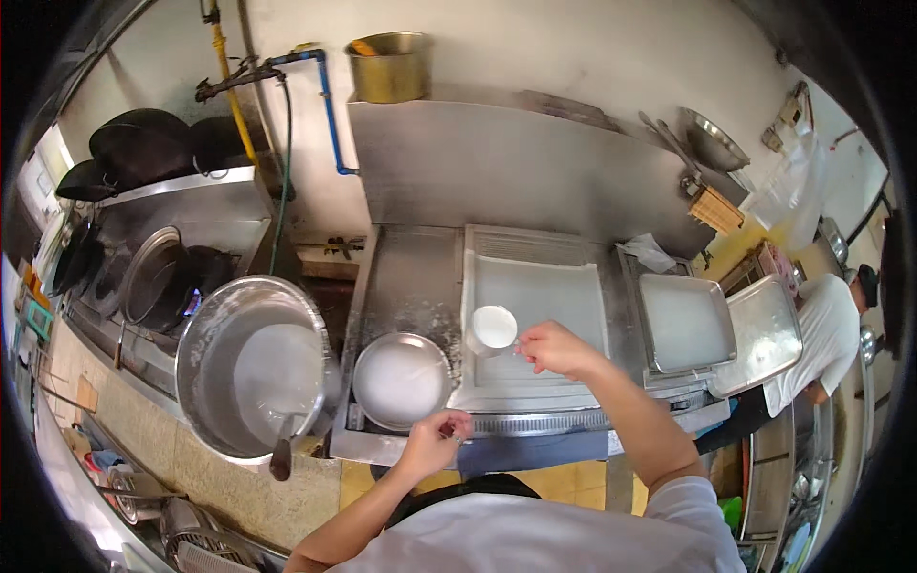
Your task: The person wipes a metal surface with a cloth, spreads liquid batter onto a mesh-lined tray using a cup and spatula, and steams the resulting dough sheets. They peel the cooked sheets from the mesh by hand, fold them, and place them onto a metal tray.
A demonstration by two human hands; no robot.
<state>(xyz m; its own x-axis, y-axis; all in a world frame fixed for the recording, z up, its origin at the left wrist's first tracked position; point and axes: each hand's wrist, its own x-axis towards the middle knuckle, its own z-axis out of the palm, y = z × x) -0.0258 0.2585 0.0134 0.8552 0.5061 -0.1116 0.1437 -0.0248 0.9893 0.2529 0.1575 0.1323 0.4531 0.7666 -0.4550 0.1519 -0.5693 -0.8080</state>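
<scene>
My right hand (554, 350) is closed round the short handle of a small metal cup (494, 329) with white contents. It holds the cup above a rectangular flat tray (540, 286) that has a pale white surface. My left hand (439, 442) hovers near the front edge of the counter, its fingers curled in; whatever they may hold is hidden. Just beyond it rests a round metal pan (401, 380) of white liquid. To the left stands a large metal pot (250, 368), partly filled with white liquid, with a dark-handled ladle (283, 444) leaning over its rim.
A rectangular tray (688, 323) with a whitish surface stands on the right, beside a tilted metal tray (762, 334). Another person (820, 329) in white is at far right. A blue flame burns under a pot (158, 279) at left. Woks (141, 148) lean behind it.
</scene>
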